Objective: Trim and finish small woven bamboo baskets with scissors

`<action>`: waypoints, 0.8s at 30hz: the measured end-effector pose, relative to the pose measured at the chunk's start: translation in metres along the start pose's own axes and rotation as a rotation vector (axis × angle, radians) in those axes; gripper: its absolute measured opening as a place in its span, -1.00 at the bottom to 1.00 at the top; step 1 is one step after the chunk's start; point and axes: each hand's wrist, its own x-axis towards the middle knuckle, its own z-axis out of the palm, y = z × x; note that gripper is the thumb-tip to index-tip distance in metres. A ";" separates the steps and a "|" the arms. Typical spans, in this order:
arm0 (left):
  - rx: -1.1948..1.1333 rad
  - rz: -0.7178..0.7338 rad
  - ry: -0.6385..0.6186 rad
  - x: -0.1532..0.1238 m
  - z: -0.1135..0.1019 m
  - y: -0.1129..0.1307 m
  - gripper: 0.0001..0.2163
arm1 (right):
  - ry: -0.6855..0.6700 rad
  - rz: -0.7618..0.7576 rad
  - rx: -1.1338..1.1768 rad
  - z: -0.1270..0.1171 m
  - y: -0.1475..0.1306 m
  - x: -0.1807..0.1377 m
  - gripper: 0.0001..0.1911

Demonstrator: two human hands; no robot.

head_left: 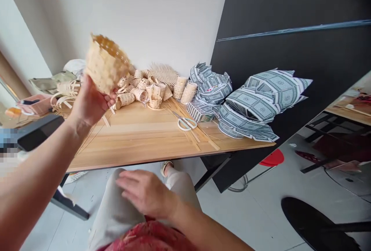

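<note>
Raised above the left part of the table is a woven basket (104,67) of pale strips, slightly blurred and tilted, its mouth up and to the right. My left hand (88,102) grips it from below, around its base. Over my lap, my right hand (146,193) is stretched out with nothing in it. Small woven cups (155,98) and loose weavings lie in a heap behind and right of the held basket. On the table rest scissors (187,123) with pale handles, beside thin strips (210,139).
Folded-card baskets (252,100) crowd the table's right end against a black panel (278,0). A pink basket (37,104) and a dark device (39,131) are at the left. A red stool (271,158) stands right of the wooden table (121,150).
</note>
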 end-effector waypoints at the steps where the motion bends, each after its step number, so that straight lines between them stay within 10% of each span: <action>1: 0.008 -0.060 -0.025 -0.003 0.000 -0.010 -0.61 | 0.088 0.062 0.102 -0.015 0.011 0.000 -0.74; 7: -0.048 -0.327 -0.128 -0.021 0.003 -0.074 -0.53 | 0.469 0.606 0.442 -0.080 0.085 0.001 -0.54; 12: -0.143 -0.434 -0.141 -0.017 0.012 -0.111 -0.54 | 0.518 0.598 0.599 -0.093 0.116 0.040 -0.26; 24: 0.229 -0.393 -0.019 0.012 0.004 -0.130 -0.39 | 0.615 0.331 0.977 -0.080 0.169 0.092 -0.44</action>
